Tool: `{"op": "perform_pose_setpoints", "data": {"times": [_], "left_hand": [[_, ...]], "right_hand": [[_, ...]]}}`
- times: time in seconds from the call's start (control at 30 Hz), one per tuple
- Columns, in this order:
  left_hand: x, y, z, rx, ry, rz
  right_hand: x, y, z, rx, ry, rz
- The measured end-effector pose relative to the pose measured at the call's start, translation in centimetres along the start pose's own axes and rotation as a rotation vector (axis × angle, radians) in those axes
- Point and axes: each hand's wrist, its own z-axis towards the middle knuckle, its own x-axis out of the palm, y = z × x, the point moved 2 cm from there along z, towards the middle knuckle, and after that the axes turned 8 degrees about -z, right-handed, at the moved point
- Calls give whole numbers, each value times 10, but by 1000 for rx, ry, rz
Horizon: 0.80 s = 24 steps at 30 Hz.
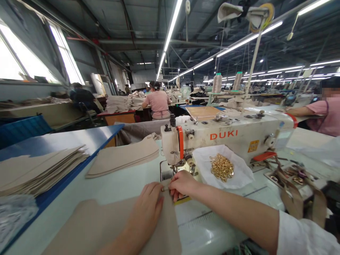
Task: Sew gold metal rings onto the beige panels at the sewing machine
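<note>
L hand (147,205) flat on cloth (103,217), fingers tog., no pinch. R hand (183,185) fingers curled at small tab (165,184) btwn hands, on cloth's top edge; can't tell if pinching. Machine (196,140) just beyond R hand; gold bits (222,167) to its R. Panels (124,156) ahead-L of L hand, stack (47,171) farther L.

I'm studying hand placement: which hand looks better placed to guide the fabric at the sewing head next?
Probably the right hand: it is just below the sewing head, at the far end of the fabric. The left hand rests on the fabric, farther from the head.
</note>
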Motion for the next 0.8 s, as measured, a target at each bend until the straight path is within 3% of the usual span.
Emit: {"op": "perform_pose_setpoints", "data": {"times": [0.2, 0.53, 0.67, 0.8], "left_hand": [[0, -3, 20, 29, 71, -60], [5, -5, 24, 131, 73, -60], [4, -5, 25, 89, 111, -65], [4, -3, 25, 57, 110, -75]], "right_hand": [[-1, 1, 4, 19, 8, -33], [-3, 1, 5, -25, 28, -151], [-7, -3, 3, -139, -52, -294], [-16, -9, -14, -396, -202, -517]]}}
